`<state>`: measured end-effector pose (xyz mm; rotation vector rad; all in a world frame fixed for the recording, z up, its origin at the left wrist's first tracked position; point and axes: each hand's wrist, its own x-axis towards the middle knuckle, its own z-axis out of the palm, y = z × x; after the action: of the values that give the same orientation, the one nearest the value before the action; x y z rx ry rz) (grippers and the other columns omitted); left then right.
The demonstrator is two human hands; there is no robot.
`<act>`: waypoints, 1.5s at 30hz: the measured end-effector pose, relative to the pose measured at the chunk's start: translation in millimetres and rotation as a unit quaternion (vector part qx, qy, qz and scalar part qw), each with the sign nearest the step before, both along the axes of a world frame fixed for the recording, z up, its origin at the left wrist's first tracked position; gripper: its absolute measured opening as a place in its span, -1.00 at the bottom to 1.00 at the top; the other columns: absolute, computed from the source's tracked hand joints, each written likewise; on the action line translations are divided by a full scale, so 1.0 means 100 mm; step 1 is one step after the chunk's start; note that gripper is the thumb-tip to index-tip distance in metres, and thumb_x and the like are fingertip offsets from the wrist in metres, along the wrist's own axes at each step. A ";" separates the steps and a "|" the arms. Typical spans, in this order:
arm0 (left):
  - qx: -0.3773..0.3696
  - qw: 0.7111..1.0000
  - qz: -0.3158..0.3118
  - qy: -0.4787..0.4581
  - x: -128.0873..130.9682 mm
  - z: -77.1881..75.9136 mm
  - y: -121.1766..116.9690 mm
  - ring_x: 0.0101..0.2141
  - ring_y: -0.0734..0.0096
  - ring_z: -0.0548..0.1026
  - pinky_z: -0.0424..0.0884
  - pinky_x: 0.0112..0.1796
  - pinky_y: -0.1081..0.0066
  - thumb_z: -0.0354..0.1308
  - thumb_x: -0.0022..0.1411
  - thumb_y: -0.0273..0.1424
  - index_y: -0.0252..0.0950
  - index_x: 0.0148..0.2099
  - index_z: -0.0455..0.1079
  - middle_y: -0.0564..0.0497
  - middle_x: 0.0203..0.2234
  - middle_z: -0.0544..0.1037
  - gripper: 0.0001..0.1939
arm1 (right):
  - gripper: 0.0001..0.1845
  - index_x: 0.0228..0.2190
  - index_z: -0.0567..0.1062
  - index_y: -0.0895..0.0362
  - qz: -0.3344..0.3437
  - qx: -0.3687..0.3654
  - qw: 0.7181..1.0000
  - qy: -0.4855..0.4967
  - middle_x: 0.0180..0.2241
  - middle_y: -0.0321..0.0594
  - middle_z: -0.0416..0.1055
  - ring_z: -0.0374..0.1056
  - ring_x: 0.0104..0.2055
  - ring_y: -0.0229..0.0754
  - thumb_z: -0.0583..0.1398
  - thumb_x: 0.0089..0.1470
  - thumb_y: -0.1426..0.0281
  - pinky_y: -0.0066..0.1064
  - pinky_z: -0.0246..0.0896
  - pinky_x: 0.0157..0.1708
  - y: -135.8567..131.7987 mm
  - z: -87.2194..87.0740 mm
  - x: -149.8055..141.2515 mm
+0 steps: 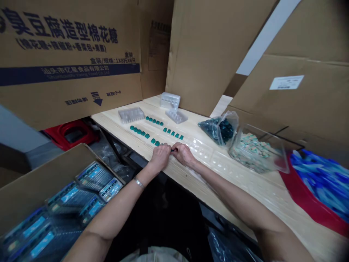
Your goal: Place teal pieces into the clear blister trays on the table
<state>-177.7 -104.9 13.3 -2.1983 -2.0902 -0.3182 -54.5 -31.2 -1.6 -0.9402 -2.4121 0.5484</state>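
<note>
Diagonally, green pieces run toward the left hand.

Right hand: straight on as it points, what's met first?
Likely the left hand, just ahead of the right hand; a small green piece shows between them, though depth and contact are unclear.
</note>
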 end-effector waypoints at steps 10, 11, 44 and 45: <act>0.051 0.998 -0.028 0.032 -0.03 -0.14 0.01 -0.33 0.26 0.40 0.28 -0.34 0.35 -0.11 0.19 -0.59 -0.43 -0.26 0.31 -0.16 -0.38 0.42 -0.83 | -0.94 -0.52 0.51 0.11 -0.020 0.025 0.996 -0.082 -0.40 -0.19 0.47 0.34 -0.33 -0.13 0.22 -0.15 0.49 -0.39 0.14 -0.36 -0.01 0.10 -0.07; 0.062 0.997 -0.030 0.024 -0.04 -0.16 0.01 -0.34 0.26 0.40 0.28 -0.33 0.35 -0.11 0.19 -0.58 -0.43 -0.26 0.31 -0.16 -0.39 0.43 -0.83 | -0.94 -0.51 0.51 0.12 -0.020 0.034 0.995 -0.096 -0.39 -0.16 0.48 0.35 -0.30 -0.11 0.22 -0.14 0.48 -0.37 0.14 -0.33 -0.02 0.11 -0.07; -0.047 0.677 -0.014 -0.734 -0.10 0.08 -0.29 -0.44 0.47 0.51 0.38 -0.29 0.44 0.30 -0.08 -0.34 -0.36 -0.26 0.31 0.03 -0.51 0.53 -0.66 | -0.86 -0.34 0.53 0.12 0.098 0.014 0.988 0.121 -0.35 -0.21 0.45 0.37 -0.33 -0.27 0.16 0.08 0.39 -0.45 0.26 -0.29 -0.42 0.35 0.29; -0.056 0.671 -0.020 -0.739 -0.05 0.14 -0.31 -0.44 0.46 0.52 0.38 -0.29 0.44 0.31 -0.08 -0.34 -0.37 -0.26 0.32 0.02 -0.51 0.54 -0.65 | -0.85 -0.34 0.53 0.11 0.097 0.026 0.986 0.134 -0.36 -0.22 0.45 0.37 -0.32 -0.27 0.14 0.10 0.40 -0.45 0.27 -0.28 -0.48 0.39 0.35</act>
<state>-182.4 -136.4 27.5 -2.0875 -2.3949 -2.7908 -19.3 -79.3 37.4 -0.5711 -2.2721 0.6349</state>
